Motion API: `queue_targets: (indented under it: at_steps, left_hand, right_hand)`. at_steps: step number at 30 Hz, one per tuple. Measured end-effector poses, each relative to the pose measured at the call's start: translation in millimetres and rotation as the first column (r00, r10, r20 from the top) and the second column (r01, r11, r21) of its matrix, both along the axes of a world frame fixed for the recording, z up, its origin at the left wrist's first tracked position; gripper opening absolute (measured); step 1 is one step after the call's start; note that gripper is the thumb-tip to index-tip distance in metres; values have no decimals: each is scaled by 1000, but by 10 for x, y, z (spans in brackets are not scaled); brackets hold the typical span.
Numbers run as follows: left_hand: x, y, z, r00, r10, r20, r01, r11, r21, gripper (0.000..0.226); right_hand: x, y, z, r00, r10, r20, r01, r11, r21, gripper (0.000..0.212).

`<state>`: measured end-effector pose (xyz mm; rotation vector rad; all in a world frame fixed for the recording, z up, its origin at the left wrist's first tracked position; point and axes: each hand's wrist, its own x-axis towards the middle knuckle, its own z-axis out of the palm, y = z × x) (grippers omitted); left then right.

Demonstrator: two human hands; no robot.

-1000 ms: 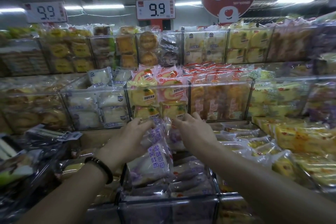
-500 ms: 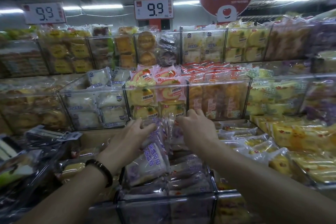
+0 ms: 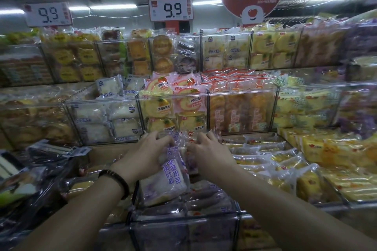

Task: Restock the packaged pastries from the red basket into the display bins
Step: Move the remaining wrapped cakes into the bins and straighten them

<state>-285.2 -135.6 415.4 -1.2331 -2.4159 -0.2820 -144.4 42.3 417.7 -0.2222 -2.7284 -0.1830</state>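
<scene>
The purple-lettered toast packet (image 3: 170, 179) stands tilted in the clear display bin (image 3: 183, 230) at the shelf's front edge. Its long axis runs away from the person, lower end down among other packets. The left hand (image 3: 146, 155) curls round its left edge; the right hand (image 3: 208, 153) pinches the wrapper at its far right end. Both hands are equally near, and the push looks to be straight down.

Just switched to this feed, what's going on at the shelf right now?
A person is restocking a pastry display. Both hands are above the clear front bin, which already holds similar packs. The left hand holds a purple-printed pack upright, and the right hand grips a second pack right beside it. Neither pack is set down yet. The red basket is not in view.
</scene>
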Motion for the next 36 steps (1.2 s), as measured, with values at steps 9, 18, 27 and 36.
queue_targets:
  at_steps: [9,18,27,36]
  left_hand:
    - [460,-365,312,995,-25,99,7,984,180,27]
    - [585,-724,-202,984,89,156,-81,995,-54,85]
    - [590,-569,-276,995,-9,-103,30,979,200,39]
    - [504,-383,-330,970,184,-161,-173,982,81,62]
  right_hand:
    - [199,74,161,999,11,-32,-18,973,-229,61]
    - [530,-373,-261,969,65,-238,-137,944,-299,29]
    - [490,-559,-414,971,31,-239,-140,878,-458,38]
    - [244,-559,-469,970,-17,-243,-69,937,-343,46]
